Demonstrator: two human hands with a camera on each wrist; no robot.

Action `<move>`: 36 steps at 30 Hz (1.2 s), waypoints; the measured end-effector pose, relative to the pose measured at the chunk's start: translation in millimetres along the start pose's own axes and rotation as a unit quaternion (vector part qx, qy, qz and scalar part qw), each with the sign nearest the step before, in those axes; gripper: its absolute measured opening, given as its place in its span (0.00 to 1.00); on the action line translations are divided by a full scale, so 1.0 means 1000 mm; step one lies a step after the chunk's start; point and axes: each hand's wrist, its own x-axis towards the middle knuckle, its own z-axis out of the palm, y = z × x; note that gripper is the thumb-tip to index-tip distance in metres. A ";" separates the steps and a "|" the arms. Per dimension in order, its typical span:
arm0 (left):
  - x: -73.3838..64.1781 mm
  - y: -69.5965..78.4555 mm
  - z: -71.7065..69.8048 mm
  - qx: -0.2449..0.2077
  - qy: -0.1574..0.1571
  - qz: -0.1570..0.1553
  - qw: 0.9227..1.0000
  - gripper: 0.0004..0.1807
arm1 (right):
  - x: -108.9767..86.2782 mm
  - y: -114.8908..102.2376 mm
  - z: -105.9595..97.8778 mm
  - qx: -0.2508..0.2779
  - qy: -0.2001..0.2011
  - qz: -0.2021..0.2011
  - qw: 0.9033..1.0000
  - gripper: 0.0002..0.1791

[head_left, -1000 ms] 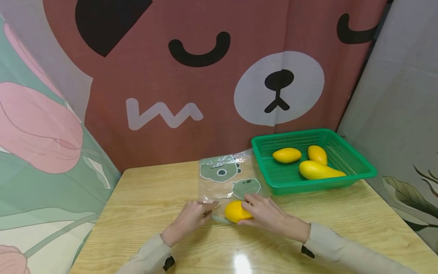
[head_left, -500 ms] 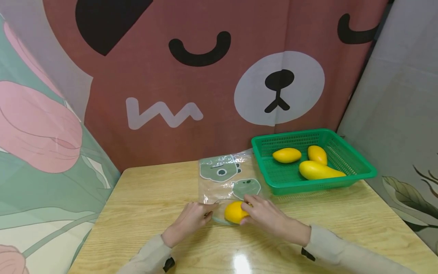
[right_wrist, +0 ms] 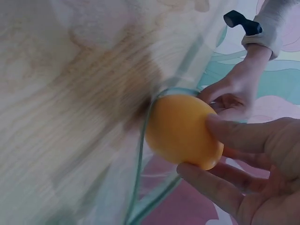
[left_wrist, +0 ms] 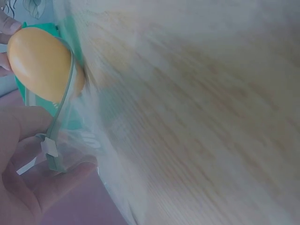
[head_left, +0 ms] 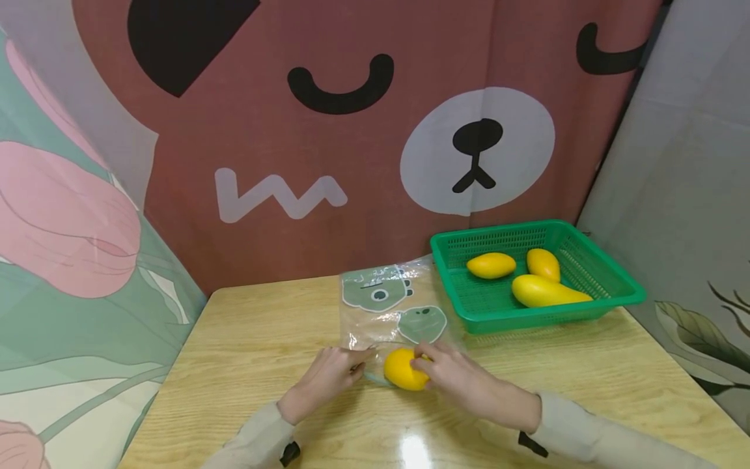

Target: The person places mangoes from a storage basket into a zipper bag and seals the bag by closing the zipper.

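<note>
A clear zip bag [head_left: 375, 329] printed with green animal heads lies on the table, its mouth toward the person. My left hand [head_left: 331, 374] pinches the left corner of that mouth; in the left wrist view a white slider [left_wrist: 49, 146] sits on the green zip strip [left_wrist: 63, 110] by the fingers. My right hand [head_left: 459, 378] grips a yellow mango [head_left: 404, 370] between thumb and fingers, right at the bag's opening. In the right wrist view the mango's far end overlaps the green-edged mouth [right_wrist: 142, 154], which stands spread apart.
A green plastic basket [head_left: 504, 322] stands at the back right, close beside the bag. Inside it lie three yellow mangoes [head_left: 547, 292]. The wooden table [head_left: 258, 339] ends against a curtain with a bear print [head_left: 375, 156].
My right hand has shifted slightly toward the person with the mango, and its fingers sit differently on the fruit. The left hand has stayed at the bag's corner.
</note>
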 end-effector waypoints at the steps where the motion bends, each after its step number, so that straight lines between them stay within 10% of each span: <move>1: 0.000 0.000 0.000 -0.001 0.000 -0.002 1.000 0.20 | 0.000 -0.001 0.000 0.007 -0.002 0.008 1.000 0.21; 36: 0.002 0.003 -0.004 0.004 0.024 0.020 1.000 0.22 | 0.010 -0.008 0.027 -0.052 0.046 0.033 0.997 0.18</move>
